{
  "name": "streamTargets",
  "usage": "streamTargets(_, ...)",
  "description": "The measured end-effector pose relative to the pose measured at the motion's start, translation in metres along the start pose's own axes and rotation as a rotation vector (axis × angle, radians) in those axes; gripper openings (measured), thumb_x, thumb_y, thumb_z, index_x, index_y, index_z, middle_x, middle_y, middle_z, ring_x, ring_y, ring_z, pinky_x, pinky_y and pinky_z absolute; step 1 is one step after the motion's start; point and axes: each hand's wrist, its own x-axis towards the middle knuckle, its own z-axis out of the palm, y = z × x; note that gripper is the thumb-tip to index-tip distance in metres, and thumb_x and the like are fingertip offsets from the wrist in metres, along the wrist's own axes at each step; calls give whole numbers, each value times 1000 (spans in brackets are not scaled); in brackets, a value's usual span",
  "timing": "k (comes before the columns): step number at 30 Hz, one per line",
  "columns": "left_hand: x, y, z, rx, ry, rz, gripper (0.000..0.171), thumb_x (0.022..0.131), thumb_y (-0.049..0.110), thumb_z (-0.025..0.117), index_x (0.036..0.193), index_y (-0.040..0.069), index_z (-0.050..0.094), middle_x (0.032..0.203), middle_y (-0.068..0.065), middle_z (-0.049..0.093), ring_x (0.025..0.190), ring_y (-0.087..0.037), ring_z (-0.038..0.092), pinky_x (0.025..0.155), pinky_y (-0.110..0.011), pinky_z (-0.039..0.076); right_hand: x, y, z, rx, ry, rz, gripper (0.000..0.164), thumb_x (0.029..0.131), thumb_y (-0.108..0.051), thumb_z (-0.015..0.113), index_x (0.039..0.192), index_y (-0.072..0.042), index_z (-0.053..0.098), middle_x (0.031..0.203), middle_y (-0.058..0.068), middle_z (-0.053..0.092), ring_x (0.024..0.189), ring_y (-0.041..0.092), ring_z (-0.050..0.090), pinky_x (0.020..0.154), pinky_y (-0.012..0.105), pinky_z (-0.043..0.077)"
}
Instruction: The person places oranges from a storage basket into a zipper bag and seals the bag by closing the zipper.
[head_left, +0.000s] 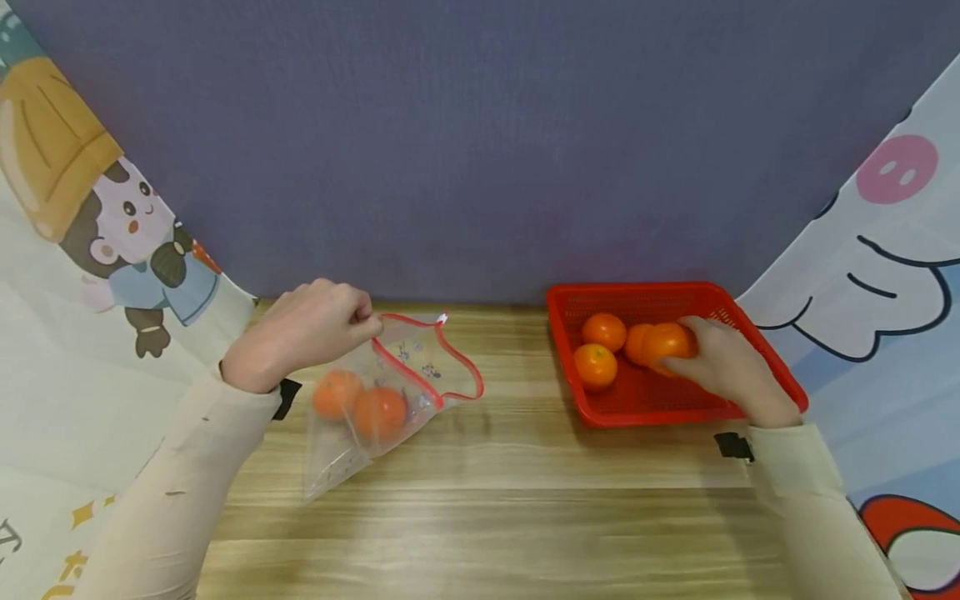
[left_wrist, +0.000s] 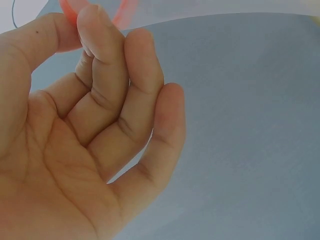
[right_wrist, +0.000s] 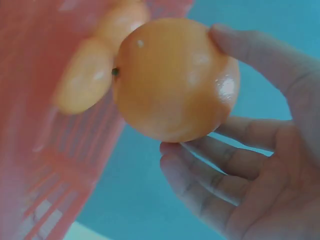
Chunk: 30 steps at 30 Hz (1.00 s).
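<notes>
My left hand point(head_left: 307, 329) pinches the red-edged mouth of a clear zipper bag point(head_left: 337, 471) between thumb and forefinger; the other fingers are bent loosely in the left wrist view. Two oranges point(head_left: 381, 414) sit inside the hanging bag, and its mouth gapes to the right. At the right, my right hand point(head_left: 723, 362) grips another orange point(right_wrist: 175, 80) over the red plastic basket point(head_left: 667, 416), thumb on one side and fingers on the other. Other oranges point(head_left: 596, 367) lie in the basket's left half, one partly hidden behind the held orange.
Below is a wood-grain table point(head_left: 480, 517), backed by a grey-blue upright panel point(head_left: 480, 150). Cartoon-printed cloths point(head_left: 45, 317) hang on both sides. A white zip slider point(head_left: 442, 319) shows on the bag's red rim.
</notes>
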Motion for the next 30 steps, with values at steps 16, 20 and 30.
streamTargets(16,1,1,1,-11,5,6,37,90,17,52,57,19,34,56,7,21,54,-10,16,48,-29,16,10,-107,-7,233,107,-218,69,84,-39,80,136,-2,55,127,16,59,100,29,57,80,47,51)
streamTargets(20,1,2,0,-14,8,4,38,90,17,53,57,20,34,55,8,21,55,-10,17,48,-29,17,15,-135,1,261,92,-272,73,82,-42,82,138,-5,55,131,12,58,105,28,57,84,47,50)
streamTargets(30,1,2,0,-11,10,7,38,90,16,53,57,19,33,56,7,20,54,-10,17,48,-29,17,29,-203,28,290,37,-458,70,82,-45,80,138,-10,57,130,4,59,115,22,55,89,40,50)
